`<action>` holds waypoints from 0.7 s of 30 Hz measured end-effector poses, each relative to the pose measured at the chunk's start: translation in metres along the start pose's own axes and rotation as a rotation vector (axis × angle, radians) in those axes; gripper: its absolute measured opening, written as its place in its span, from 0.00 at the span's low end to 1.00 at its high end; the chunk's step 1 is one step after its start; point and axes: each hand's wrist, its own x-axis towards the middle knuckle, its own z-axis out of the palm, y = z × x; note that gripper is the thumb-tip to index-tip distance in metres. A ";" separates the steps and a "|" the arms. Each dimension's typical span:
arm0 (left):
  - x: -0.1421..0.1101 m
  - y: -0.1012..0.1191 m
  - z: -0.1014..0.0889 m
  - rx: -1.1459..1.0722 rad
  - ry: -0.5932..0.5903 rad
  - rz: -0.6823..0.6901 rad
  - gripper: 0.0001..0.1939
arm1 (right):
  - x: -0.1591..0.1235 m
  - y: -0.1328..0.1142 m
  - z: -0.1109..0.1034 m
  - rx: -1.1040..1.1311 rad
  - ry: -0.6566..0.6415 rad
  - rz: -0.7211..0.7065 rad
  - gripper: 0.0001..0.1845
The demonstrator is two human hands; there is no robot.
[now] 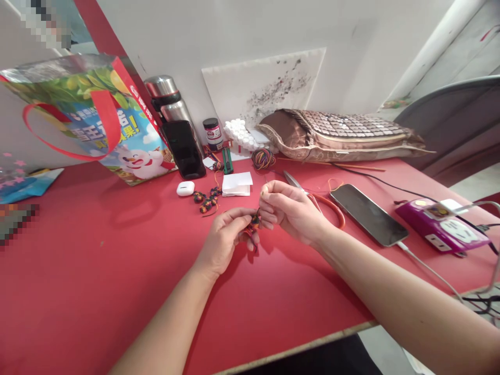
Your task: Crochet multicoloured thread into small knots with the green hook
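Between its thumb and fingers, my left hand (228, 234) grips a small knotted cord piece (254, 223) in dark, orange and red strands, with loose ends hanging below. My right hand (287, 208) is pinched just above and to the right of it, on what looks like a thin cord end; the fingers mostly hide it. Similar multicoloured knotted cord pieces (209, 200) lie beyond my left hand. A wound bundle of multicoloured cord (263, 159) sits farther back. Orange-handled scissors (332, 205) rest just beyond my right hand, partly covered by it.
A folded white paper (237, 184), a white earbud case (185, 188) and a green tool (227, 160) lie beyond the hands. A phone (187, 148) leans on a steel flask (172, 104) near a shopping bag (133, 135). Rightward are another phone (369, 213) and a purple power strip (441, 226).
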 end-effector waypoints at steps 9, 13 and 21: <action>0.001 -0.003 0.003 0.199 0.056 0.067 0.12 | -0.001 0.006 0.004 -0.082 -0.049 0.006 0.14; 0.002 -0.005 0.002 0.259 0.107 0.099 0.09 | -0.002 0.008 0.004 -0.117 -0.032 -0.026 0.14; 0.003 -0.006 0.004 0.326 0.153 0.163 0.07 | -0.005 0.014 0.008 -0.137 -0.042 -0.100 0.14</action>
